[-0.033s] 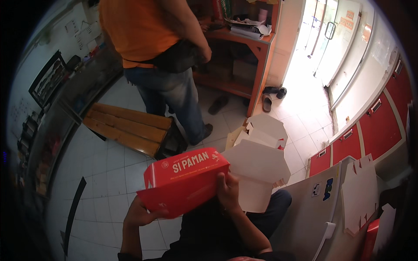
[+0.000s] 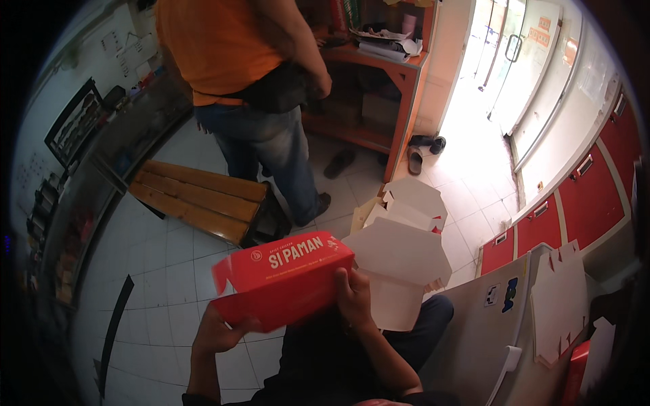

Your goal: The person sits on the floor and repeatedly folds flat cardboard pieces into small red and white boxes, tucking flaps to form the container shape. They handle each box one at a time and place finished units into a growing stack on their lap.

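I hold a red cardboard box (image 2: 284, 277) in front of me with both hands. Its white lid flap (image 2: 399, 260) stands open to the right. My left hand (image 2: 217, 331) grips the box's lower left corner from underneath. My right hand (image 2: 355, 298) is on the box's right end, fingers wrapped over the edge where the flap begins. The inside of the box is hidden from view.
A person in an orange shirt and jeans (image 2: 257, 122) stands just ahead beside a low wooden bench (image 2: 196, 196). Folded boxes (image 2: 413, 199) sit on the tiled floor. Flat white box blanks (image 2: 558, 298) lie on a grey surface (image 2: 474, 325) at my right. Red cabinets (image 2: 589, 196) line the right wall.
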The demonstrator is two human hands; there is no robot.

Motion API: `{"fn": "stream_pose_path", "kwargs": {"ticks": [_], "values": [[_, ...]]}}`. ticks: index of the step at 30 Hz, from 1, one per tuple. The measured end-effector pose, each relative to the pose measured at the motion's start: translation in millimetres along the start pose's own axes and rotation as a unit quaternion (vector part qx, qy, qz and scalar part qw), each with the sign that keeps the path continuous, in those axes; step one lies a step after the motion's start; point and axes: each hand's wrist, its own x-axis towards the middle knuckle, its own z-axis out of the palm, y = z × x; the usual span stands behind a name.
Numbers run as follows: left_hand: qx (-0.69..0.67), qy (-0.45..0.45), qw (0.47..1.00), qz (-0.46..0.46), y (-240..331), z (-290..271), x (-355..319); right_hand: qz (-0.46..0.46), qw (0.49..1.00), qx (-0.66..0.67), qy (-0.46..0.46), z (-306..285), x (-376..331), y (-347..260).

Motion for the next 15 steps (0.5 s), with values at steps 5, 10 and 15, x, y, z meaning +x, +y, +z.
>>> {"fn": "stream_pose_path", "kwargs": {"ticks": [5,10,15], "values": [[0.0,0.029,0.997,-0.07,20,3,11,-0.236,0.932,-0.274,0.025,0,16,-38],[0.101,-0.147,0.975,0.135,10,34,11,-0.271,0.92,-0.161,-0.233,20,20,-57],[-0.047,-0.169,0.961,-0.212,25,37,10,-0.206,0.953,0.072,-0.212,11,16,-36]]}}
